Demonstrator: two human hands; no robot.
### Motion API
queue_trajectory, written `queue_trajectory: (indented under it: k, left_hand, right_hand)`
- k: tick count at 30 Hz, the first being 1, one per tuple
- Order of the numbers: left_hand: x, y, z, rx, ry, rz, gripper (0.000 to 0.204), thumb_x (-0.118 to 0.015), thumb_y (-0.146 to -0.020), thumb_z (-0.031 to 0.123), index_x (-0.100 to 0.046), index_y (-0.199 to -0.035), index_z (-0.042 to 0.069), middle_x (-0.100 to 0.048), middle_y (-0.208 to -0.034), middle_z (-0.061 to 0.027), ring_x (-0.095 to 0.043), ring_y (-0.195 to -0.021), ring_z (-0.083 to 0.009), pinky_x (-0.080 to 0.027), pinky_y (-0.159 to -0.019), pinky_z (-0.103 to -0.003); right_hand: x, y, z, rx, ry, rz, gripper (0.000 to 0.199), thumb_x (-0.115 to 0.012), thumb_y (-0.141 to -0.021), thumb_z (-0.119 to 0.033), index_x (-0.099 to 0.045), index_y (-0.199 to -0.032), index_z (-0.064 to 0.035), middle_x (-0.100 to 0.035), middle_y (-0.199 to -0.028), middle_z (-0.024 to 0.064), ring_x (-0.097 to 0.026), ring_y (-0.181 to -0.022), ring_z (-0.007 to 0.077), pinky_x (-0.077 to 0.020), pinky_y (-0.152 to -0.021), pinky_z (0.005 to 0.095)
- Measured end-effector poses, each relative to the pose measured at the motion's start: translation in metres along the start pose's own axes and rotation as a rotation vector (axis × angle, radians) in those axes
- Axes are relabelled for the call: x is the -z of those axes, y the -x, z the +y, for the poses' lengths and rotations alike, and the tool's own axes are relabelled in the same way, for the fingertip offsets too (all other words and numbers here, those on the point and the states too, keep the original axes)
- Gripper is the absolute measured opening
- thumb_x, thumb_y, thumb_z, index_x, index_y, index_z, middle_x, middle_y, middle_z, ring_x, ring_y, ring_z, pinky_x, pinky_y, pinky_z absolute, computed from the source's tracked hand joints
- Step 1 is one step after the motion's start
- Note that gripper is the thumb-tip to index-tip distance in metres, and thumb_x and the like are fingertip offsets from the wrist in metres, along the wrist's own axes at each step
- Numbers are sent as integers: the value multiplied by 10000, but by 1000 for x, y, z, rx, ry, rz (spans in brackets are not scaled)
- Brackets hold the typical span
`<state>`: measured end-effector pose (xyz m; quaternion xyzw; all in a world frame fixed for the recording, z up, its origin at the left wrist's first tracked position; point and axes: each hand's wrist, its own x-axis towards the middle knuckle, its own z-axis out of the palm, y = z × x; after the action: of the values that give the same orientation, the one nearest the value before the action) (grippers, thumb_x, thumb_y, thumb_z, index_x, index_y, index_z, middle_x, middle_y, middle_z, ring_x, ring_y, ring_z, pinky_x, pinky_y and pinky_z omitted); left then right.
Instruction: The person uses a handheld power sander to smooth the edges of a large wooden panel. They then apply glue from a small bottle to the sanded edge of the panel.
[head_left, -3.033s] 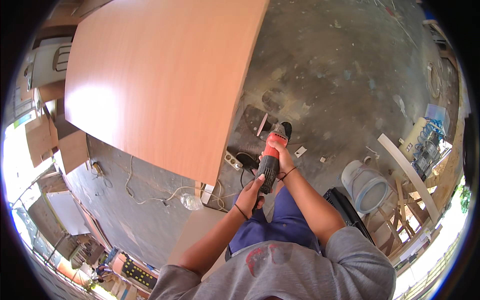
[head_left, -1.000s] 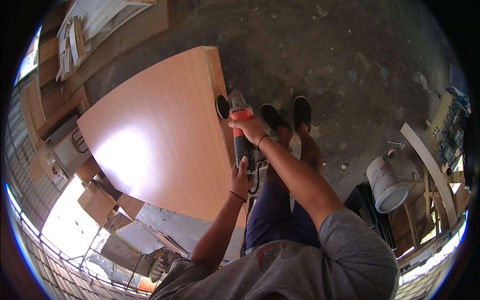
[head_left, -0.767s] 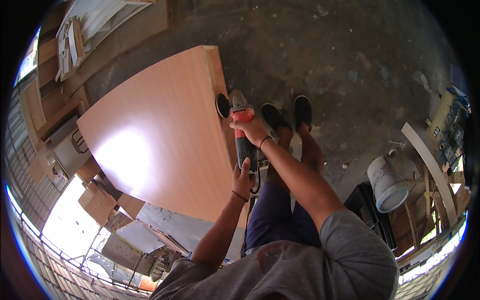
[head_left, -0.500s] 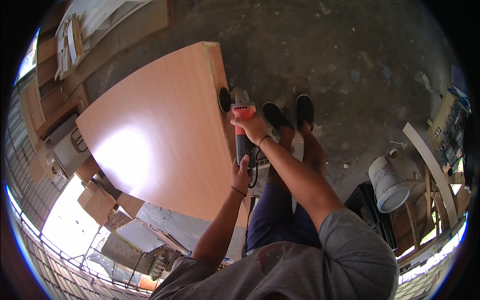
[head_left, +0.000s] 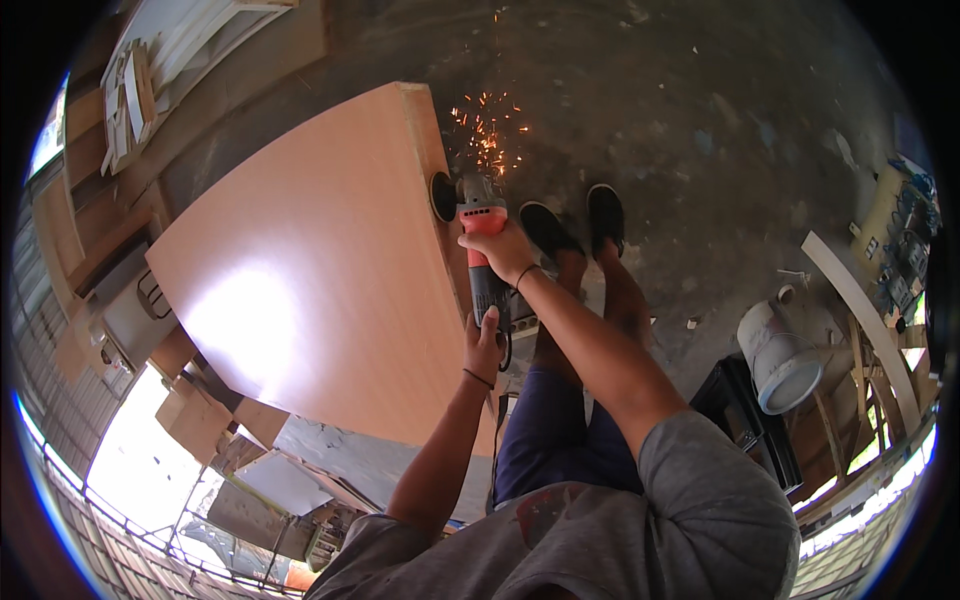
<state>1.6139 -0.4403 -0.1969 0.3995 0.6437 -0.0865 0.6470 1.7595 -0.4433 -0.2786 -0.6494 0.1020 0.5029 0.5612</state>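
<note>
The red and black grinder [head_left: 487, 286] has its round disc [head_left: 441, 198] at the right edge of the wood board [head_left: 345, 240]. The right hand [head_left: 503, 250] wraps around the red front; the left hand [head_left: 484, 347] holds the black back end. Orange sparks [head_left: 487, 137] spray ahead; grey floor [head_left: 700, 180] spreads to the right.

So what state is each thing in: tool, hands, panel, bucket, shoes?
Grinder: apparently running, gripped two-handed.
Panel: wood-toned face up.
Disc: beside the panel's edge; contact unclear.
Sparks: flying beyond the grinder's head.
Right hand: closed around the grinder's red body.
Left hand: closed on the grinder's dark rear.
Bucket: standing; whether covered, unclear.
Shoes: worn.
</note>
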Motion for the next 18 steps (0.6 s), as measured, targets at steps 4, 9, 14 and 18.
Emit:
queue_trajectory:
  k: [4, 9, 14, 18]
  left_hand:
    - [1, -4, -4, 35, -5, -12, 356, -575, -872, 437, -462, -905, 100, -417, -668, 18, -368, -481, -78, -320, -418, -219]
    - [5, -3, -2, 81, -19, -52, 362, -576, -872, 433, -462, -928, 94, -412, -672, 18, -371, -492, -72, -325, -420, -219]
    - [1, 2, -13, 0, -27, 1, 355, -525, -899, 438, -444, -926, 93, -389, -608, 19, -351, -423, -70, -295, -372, -220]
    - [-1, 4, -9, -23, -68, -55, 374, -482, -915, 455, -432, -952, 86, -369, -573, 12, -342, -379, -73, -280, -337, -225]
  right_hand:
    - [3, 5, -8, -11, 56, 35, 459, -742, -602, -367, -651, -917, -47, -665, -855, 135, -650, -822, 264, -496, -734, 349]
    - [3, 0, -2, -24, 11, -9, 446, -739, -599, -356, -650, -905, -44, -663, -849, 147, -651, -823, 271, -497, -732, 354]
    - [2, 11, 0, 4, 24, 9, 477, -738, -593, -360, -640, -923, -31, -663, -869, 157, -652, -834, 281, -502, -735, 355]
    - [5, 10, -2, -34, 57, -20, 508, -741, -588, -365, -631, -956, -32, -662, -886, 159, -652, -848, 281, -501, -745, 352]
